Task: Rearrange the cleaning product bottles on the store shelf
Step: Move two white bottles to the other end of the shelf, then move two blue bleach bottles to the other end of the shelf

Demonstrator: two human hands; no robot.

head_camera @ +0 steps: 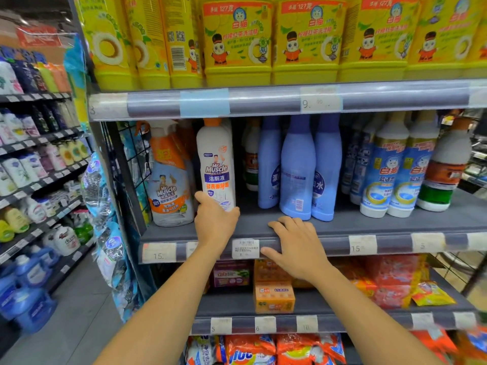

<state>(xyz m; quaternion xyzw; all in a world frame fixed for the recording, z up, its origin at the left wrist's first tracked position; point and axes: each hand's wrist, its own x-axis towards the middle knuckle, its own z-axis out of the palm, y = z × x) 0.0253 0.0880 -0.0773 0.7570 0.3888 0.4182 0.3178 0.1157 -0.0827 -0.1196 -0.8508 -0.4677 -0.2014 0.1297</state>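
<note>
A white Mr Muscle toilet-cleaner bottle [216, 164] with an orange cap stands upright on the middle grey shelf [369, 225]. My left hand [214, 222] is wrapped around its base. My right hand [295, 246] lies flat on the shelf's front edge, fingers spread, holding nothing. Left of the white bottle stands a Mr Muscle spray bottle [170, 177] with an orange trigger. To the right stand three light-blue bottles [297, 167], then white-and-blue bottles [387, 169] and a white bottle with orange and green bands [445, 164]. Another white bottle [251, 156] stands further back behind the gap.
Yellow dish-soap bottles [237, 40] fill the top shelf. Soap boxes [274, 296] and red packets [392, 280] lie on the shelf below, detergent bags [253, 351] lower still. A wire rack with blue pouches [110, 246] hangs at the left end. Another aisle of bottles [34, 164] runs far left.
</note>
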